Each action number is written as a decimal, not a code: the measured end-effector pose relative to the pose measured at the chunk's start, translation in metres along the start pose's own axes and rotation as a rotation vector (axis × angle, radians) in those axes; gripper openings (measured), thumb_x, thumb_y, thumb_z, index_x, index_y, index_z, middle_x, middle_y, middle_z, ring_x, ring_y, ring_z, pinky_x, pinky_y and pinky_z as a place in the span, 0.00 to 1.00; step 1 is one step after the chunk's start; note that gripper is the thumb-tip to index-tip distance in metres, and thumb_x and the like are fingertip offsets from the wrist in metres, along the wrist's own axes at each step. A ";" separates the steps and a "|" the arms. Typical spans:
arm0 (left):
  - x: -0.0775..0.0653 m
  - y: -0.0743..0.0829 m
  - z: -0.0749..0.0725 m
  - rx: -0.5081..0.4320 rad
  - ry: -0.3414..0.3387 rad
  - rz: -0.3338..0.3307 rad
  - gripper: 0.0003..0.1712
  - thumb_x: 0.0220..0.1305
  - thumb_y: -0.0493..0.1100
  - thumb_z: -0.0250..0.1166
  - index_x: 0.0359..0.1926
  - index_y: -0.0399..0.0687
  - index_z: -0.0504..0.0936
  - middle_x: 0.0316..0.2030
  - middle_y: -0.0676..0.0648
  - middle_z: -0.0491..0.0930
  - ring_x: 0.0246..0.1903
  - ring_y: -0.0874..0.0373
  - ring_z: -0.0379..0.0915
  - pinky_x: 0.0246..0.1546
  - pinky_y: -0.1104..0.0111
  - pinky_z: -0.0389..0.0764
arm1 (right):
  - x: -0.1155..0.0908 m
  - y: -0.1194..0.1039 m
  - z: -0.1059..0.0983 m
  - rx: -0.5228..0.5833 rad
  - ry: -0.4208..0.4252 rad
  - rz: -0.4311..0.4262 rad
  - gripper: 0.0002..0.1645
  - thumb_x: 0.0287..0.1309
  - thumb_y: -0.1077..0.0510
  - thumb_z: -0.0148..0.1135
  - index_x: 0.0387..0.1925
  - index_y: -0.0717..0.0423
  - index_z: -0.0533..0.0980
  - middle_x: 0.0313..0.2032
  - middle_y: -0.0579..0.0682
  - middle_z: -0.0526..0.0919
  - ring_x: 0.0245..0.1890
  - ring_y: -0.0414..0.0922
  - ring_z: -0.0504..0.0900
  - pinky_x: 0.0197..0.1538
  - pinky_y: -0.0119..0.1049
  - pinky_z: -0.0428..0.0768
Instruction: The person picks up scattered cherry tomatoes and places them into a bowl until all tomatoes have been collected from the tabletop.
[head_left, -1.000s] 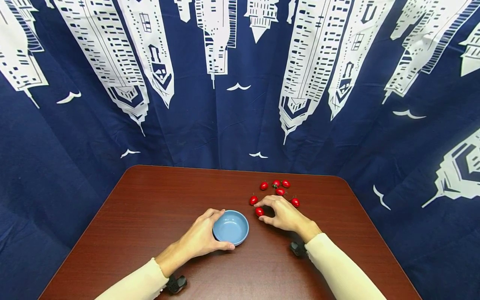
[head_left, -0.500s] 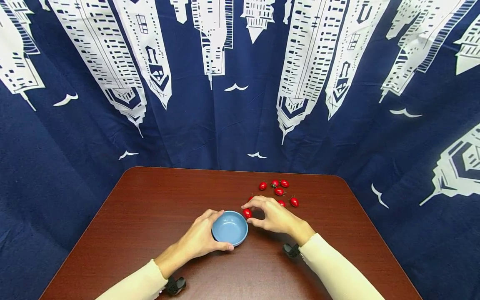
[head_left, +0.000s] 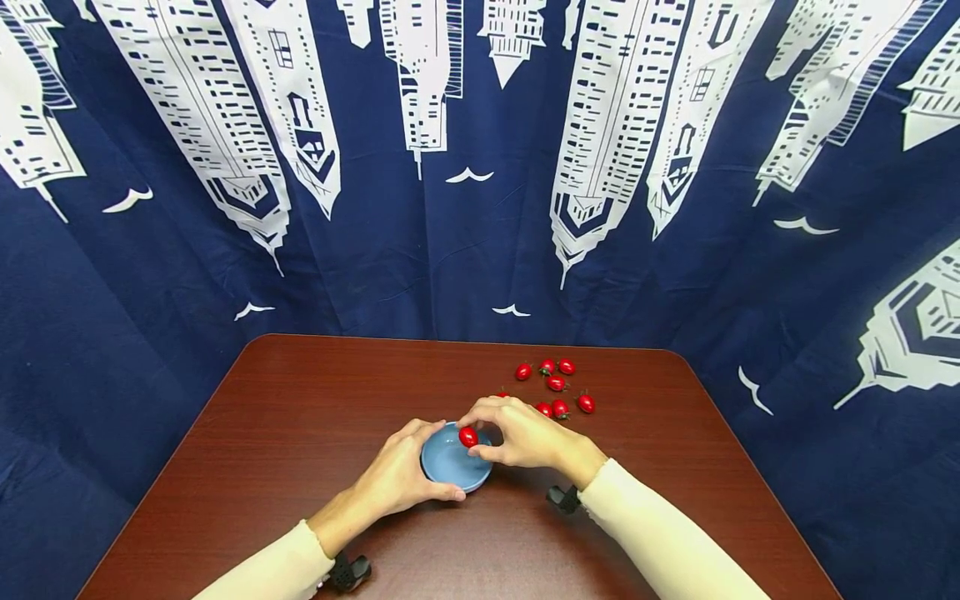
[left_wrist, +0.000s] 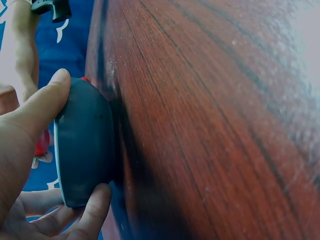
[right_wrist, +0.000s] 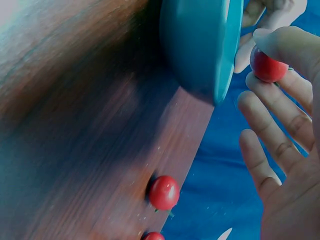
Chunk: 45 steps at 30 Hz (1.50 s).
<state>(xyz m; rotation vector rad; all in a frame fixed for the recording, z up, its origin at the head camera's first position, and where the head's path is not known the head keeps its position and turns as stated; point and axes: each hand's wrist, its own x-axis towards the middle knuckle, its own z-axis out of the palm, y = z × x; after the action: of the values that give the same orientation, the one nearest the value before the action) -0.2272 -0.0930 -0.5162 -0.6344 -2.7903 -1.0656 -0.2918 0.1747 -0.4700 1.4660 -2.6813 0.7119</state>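
Observation:
A small blue bowl (head_left: 448,468) stands on the table, its inner bottom bare. My left hand (head_left: 392,477) grips it from the left, thumb on the near side and fingers on the far side; the left wrist view shows the bowl's outer wall (left_wrist: 86,145) between them. Over the bowl's right part, my right hand (head_left: 525,433) pinches a red cherry tomato (head_left: 468,437) between thumb and fingertips. In the right wrist view this tomato (right_wrist: 269,66) is held clear of the rim, while the other fingers are spread.
Several more cherry tomatoes (head_left: 556,383) lie loose on the brown table (head_left: 315,400) behind and right of my right hand, one partly hidden by it. A dark blue curtain (head_left: 420,275) with white buildings hangs behind the table.
My right hand has moved left with the cherry tomato, from the tabletop right of the bowl to above it. My left hand and the bowl have kept their place.

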 end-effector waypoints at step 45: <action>0.000 0.000 0.000 -0.029 0.000 -0.076 0.67 0.39 0.63 1.00 0.78 0.43 0.83 0.64 0.46 0.88 0.63 0.47 0.87 0.66 0.49 0.89 | 0.016 -0.003 0.003 -0.071 -0.063 0.003 0.27 0.72 0.45 0.82 0.68 0.44 0.89 0.62 0.40 0.92 0.63 0.44 0.91 0.67 0.43 0.89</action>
<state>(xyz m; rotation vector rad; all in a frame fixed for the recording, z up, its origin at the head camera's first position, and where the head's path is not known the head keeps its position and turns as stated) -0.2273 -0.0929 -0.5162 -0.5349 -2.8246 -1.1219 -0.2974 0.1594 -0.4684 1.4926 -2.7240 0.5734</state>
